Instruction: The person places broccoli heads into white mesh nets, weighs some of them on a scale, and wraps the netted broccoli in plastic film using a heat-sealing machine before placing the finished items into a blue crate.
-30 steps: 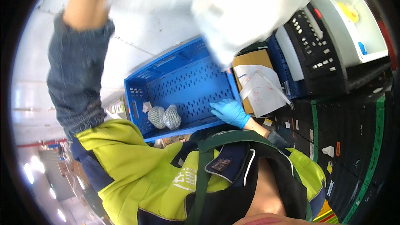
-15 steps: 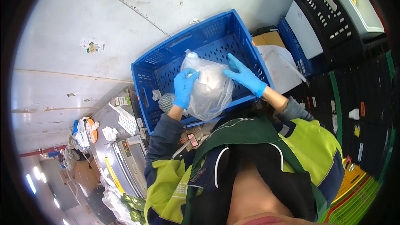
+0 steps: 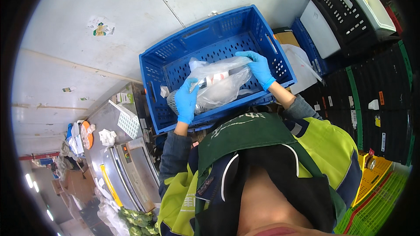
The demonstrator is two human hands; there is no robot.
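A clear, crinkled plastic bag (image 3: 224, 92) hangs, held partly opened, within the blue perforated plastic crate (image 3: 192, 32); it is not yet released. The blue-gloved left hand (image 3: 186, 101) and blue-gloved right hand (image 3: 261, 72) each appear to pinch its edge between the fingers. The bag's long axis slants from lower left to upper right; its opening appears to face upward, a white-and-red object (image 3: 217, 78) showing there.

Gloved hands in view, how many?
2. Left hand grips the left side of the clear plastic bag; right hand is on the bag's right side. Both are over the blue crate. Neither is fully hidden; some fingertips are.
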